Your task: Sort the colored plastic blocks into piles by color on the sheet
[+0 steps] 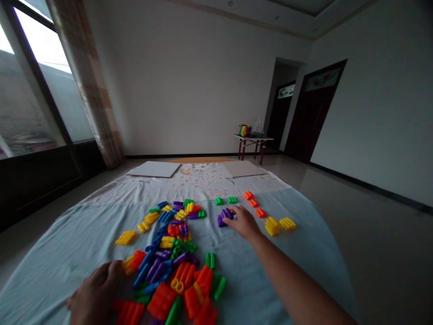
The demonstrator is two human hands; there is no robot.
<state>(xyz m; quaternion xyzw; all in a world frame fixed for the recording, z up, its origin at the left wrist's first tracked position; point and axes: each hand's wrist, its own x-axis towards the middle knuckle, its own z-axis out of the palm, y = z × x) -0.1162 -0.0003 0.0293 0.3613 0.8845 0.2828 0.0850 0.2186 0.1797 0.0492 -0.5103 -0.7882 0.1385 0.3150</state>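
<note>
My right hand [244,222] reaches over the cloth-covered table, its fingers closed on a purple block [223,217]. My left hand [98,291] rests low on the left, beside an orange block [137,260] and a yellow block [127,265]; its fingertips are blurred, and what they may hold is hidden. Between the hands lies a heap of red, blue, green, yellow and purple blocks [162,300]. Right of the purple block lie orange blocks [253,203] and yellow blocks [272,226]. Two green blocks [232,199] lie behind it.
Two flat boards [155,169] [242,169] lie at the table's far edge. A single yellow block [126,238] sits left of the heap. Beyond, a small side table [253,137] holds a colourful bag [245,131]. A curtained window is at the left, doors at the right.
</note>
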